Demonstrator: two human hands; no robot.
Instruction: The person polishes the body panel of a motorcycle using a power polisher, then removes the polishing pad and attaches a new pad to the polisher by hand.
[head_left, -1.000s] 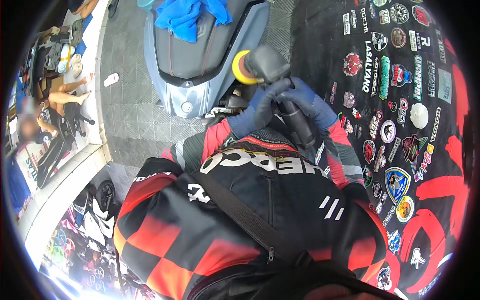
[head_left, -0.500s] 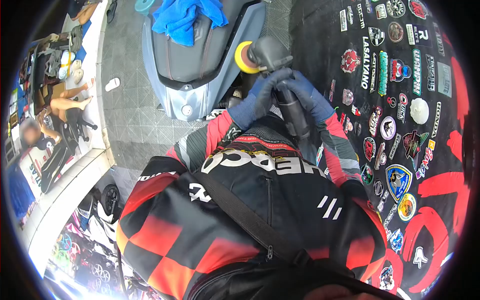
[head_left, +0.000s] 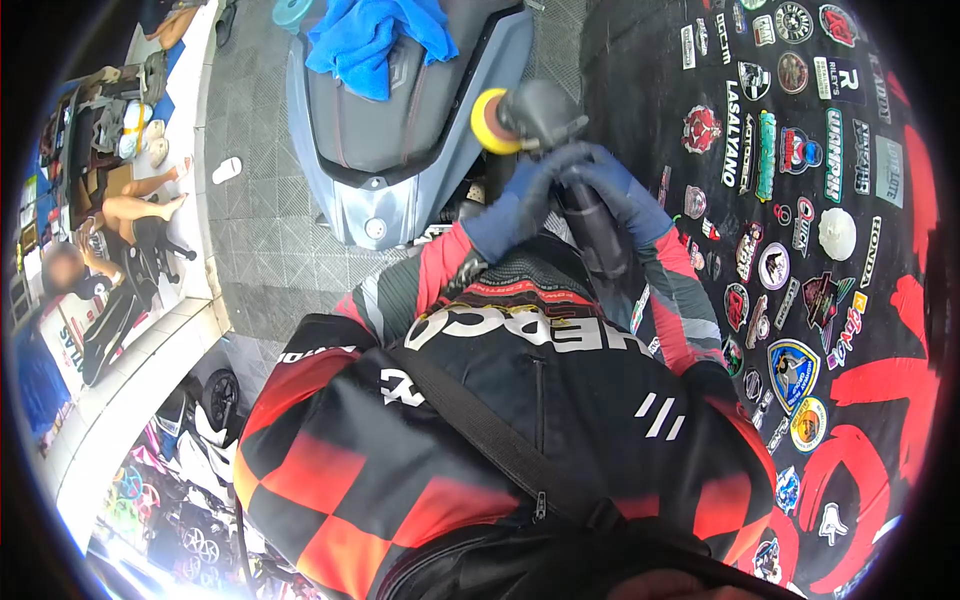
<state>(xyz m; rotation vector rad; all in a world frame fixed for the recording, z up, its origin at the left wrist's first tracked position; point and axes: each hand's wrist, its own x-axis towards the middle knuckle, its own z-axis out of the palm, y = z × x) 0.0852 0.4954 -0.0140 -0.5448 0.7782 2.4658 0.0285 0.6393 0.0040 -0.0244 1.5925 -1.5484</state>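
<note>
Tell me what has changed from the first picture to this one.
The polisher, with its yellow pad, has moved slightly forward, away from the wearer's chest, and the left hand and right hand have gone with it. Nothing was newly taken hold of or let go. Both gloved hands stay on the polisher, and the blue towel still lies on the seat.

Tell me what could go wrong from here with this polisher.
If it spins, the polisher's yellow pad might snag the blue cloth draped on the seat, should they meet. Its edge could also scuff the gray bodywork nearby. The gloved left hand and right hand grip near the pad end, so a slip might bring fingers against it.
</note>
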